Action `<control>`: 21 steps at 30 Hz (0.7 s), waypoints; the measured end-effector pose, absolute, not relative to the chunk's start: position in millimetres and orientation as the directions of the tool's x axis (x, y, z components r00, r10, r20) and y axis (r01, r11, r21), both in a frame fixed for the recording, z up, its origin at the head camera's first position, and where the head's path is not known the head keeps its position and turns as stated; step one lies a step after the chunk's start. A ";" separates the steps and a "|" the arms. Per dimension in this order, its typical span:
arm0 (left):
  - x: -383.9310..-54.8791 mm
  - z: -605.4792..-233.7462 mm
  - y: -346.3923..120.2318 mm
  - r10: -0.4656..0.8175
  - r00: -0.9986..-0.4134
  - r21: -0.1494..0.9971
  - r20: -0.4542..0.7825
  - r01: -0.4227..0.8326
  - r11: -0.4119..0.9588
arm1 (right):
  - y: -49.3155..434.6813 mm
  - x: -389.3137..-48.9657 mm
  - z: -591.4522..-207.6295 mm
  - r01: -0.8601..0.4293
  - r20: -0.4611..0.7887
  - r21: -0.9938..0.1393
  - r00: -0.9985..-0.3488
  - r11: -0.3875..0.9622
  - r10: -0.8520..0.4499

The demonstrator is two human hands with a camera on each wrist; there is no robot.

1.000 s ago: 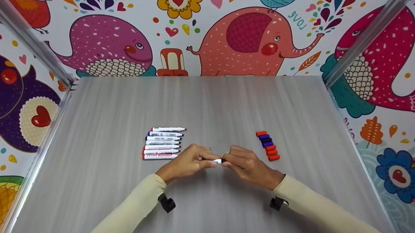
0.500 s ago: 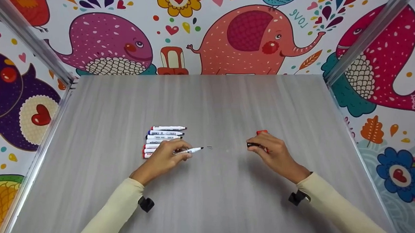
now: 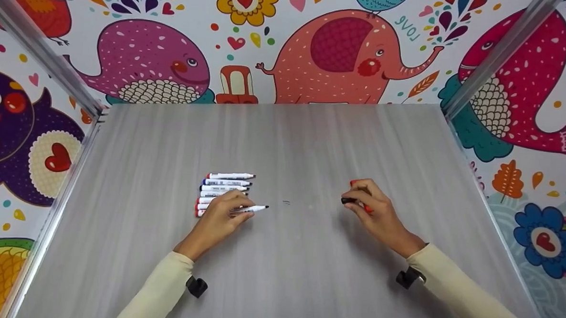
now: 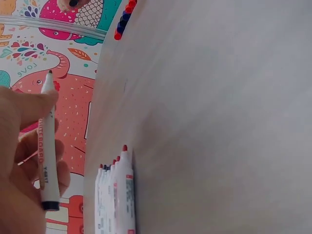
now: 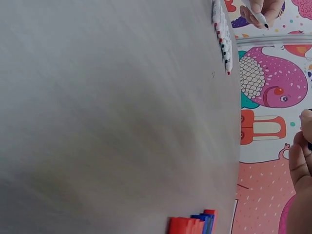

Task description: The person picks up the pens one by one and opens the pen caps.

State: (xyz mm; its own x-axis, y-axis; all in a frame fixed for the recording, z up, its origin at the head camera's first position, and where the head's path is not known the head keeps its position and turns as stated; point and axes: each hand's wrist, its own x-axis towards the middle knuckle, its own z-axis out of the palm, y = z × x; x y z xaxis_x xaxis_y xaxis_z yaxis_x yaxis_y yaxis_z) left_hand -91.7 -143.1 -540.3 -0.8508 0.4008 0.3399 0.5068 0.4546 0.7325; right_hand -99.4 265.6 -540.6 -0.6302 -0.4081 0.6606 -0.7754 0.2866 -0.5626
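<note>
My left hand holds an uncapped whiteboard marker with a dark tip, white barrel and dark end. In the head view it is over the near end of a row of uncapped white markers, whose tips point right. Off to the right, my right hand pinches a black marker cap between thumb and fingers. That hand covers most of a line of caps in the head view; the right wrist view shows red caps and blue ones there.
Between the hands, small dark strokes mark the grey tabletop. Metal posts rise at the back corners, and a wall with cartoon animals stands behind the table.
The hands were together at the middle with the marker and black cap. They have parted: the left moved left with the marker, the right moved right with the cap.
</note>
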 end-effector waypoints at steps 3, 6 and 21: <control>-88.3 -545.2 -146.3 0.363 -0.853 0.708 0.375 0.516 0.482 | 269.9 -95.5 -546.3 -0.758 0.653 -0.565 -0.653 0.326 -0.384; -84.5 -551.3 -149.7 0.324 -0.859 0.705 0.396 0.511 0.492 | 275.7 -90.5 -551.9 -0.735 0.633 -0.578 -0.678 0.354 -0.373; -67.6 -571.0 -164.1 0.246 -0.881 0.680 0.403 0.469 0.564 | 307.0 -73.1 -570.9 -0.641 0.557 -0.643 -0.767 0.418 -0.319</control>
